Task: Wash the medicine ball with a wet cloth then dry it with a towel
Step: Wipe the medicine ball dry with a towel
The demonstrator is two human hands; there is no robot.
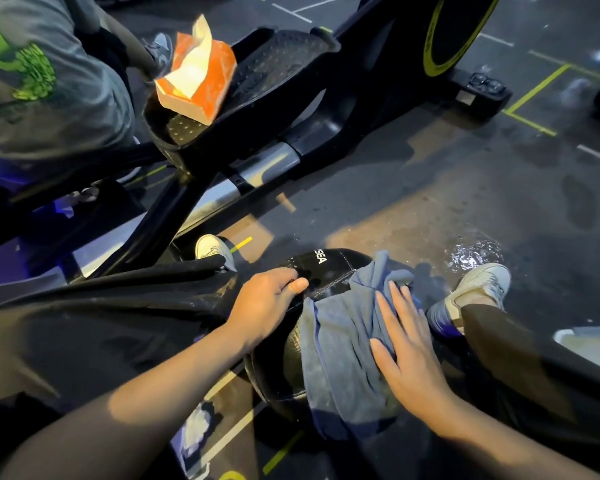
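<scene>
A black medicine ball (321, 271) with white lettering rests between my legs near the bottom middle of the view. A blue cloth (340, 348) is draped over its top and right side. My left hand (265, 303) grips the ball's upper left edge, thumb on its top surface. My right hand (407, 344) lies flat with fingers spread, pressing the cloth against the ball. The ball's bare surface near my left thumb looks shiny and wet. The ball's lower part is hidden by the cloth and shadow.
An orange tissue box (201, 77) sits on the pedal of a black exercise machine (281, 74) ahead. Another person's grey shirt (39, 91) fills the upper left. A water puddle (471, 254) lies on the dark floor by my right shoe (478, 285).
</scene>
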